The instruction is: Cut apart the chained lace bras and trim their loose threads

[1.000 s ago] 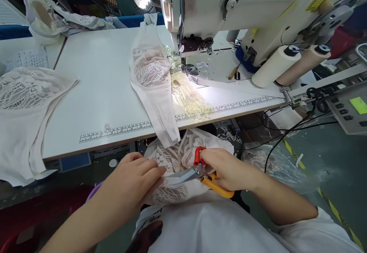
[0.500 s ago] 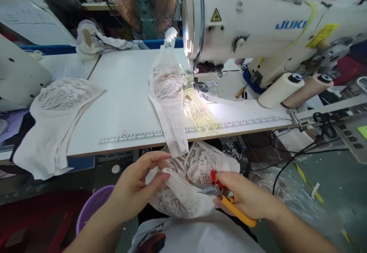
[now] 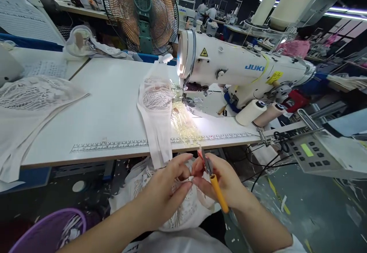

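A white lace bra [image 3: 182, 214] lies bunched over my lap, below the table edge. My left hand [image 3: 163, 191] is closed, with thumb and fingers pinching an edge of it. Close beside it, my right hand [image 3: 226, 176] is closed too, its fingertips meeting the left ones at the same bit of fabric. Tucked in the right hand are thread snips [image 3: 219, 193] with orange and red handles, blades pointing up and away from the fabric. Another lace bra piece [image 3: 156, 96] lies on the table just ahead, its end hanging over the edge near my left hand.
A JUKI sewing machine [image 3: 223, 57] stands on the white table [image 3: 111, 92], with thread cones [image 3: 250, 112] to its right. More bra pieces [image 3: 37, 100] lie at the left. A fan [image 3: 142, 12] stands behind. A purple basket [image 3: 48, 230] and a control panel [image 3: 311, 151] flank me.
The right hand has moved in to meet the left, and the snips have turned from pointing at the fabric to pointing upward. The view has tilted up, showing more of the room.
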A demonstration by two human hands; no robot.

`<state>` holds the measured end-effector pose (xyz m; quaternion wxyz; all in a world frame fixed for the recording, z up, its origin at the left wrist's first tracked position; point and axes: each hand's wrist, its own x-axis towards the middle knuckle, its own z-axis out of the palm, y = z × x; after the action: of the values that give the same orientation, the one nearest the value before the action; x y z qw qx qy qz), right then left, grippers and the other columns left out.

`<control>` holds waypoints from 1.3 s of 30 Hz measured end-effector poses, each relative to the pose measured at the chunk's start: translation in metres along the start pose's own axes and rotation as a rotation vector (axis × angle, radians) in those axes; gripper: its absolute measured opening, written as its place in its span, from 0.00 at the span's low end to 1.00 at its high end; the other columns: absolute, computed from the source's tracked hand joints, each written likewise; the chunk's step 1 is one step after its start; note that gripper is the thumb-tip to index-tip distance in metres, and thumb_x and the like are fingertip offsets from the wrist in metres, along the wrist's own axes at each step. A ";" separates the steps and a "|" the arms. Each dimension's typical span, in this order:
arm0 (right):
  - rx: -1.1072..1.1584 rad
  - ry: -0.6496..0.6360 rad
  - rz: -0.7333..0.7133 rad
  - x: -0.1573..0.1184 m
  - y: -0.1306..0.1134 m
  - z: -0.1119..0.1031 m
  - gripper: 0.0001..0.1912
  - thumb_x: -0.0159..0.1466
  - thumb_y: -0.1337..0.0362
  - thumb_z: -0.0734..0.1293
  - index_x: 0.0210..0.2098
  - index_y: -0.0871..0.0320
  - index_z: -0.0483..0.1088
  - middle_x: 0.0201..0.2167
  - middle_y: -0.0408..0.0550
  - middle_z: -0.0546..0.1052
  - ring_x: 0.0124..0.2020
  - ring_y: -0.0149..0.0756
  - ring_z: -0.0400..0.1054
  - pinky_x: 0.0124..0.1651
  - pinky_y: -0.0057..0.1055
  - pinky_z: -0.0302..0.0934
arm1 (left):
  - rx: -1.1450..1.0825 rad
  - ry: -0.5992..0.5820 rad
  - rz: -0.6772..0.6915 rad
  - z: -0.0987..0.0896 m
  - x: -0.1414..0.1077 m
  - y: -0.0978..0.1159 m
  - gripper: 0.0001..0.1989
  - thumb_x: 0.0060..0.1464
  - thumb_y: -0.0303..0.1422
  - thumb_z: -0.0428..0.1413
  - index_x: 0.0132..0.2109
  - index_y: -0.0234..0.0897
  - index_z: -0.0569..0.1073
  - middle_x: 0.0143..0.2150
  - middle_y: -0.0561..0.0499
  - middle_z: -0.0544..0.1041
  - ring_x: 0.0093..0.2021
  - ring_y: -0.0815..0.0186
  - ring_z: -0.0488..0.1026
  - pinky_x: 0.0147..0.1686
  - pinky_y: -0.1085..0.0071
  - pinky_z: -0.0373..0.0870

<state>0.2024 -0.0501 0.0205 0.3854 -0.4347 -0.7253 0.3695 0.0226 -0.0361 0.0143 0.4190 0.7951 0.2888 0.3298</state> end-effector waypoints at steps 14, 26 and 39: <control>0.194 0.010 0.149 -0.006 0.015 0.003 0.13 0.58 0.54 0.65 0.33 0.56 0.59 0.27 0.43 0.66 0.26 0.31 0.60 0.29 0.29 0.59 | -0.304 0.057 -0.446 0.013 0.003 -0.005 0.11 0.51 0.35 0.51 0.25 0.34 0.68 0.21 0.55 0.64 0.23 0.70 0.60 0.22 0.74 0.57; -0.199 -0.533 0.198 -0.037 0.030 -0.020 0.25 0.59 0.40 0.52 0.30 0.57 0.58 0.23 0.40 0.62 0.22 0.29 0.54 0.25 0.27 0.52 | -0.514 -0.019 -0.694 0.005 0.017 -0.008 0.13 0.43 0.41 0.54 0.22 0.36 0.64 0.16 0.60 0.56 0.18 0.73 0.50 0.19 0.76 0.46; -0.280 -0.430 0.328 -0.037 0.023 -0.014 0.29 0.54 0.35 0.54 0.23 0.56 0.50 0.19 0.39 0.56 0.20 0.27 0.47 0.23 0.27 0.44 | -0.575 -0.020 -0.767 0.001 0.019 -0.010 0.13 0.38 0.39 0.58 0.22 0.34 0.65 0.16 0.59 0.59 0.19 0.75 0.52 0.19 0.77 0.47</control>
<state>0.2347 -0.0731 -0.0023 0.0944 -0.5065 -0.7544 0.4067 0.0332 -0.0179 0.0107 0.7162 0.4861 0.4545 0.2102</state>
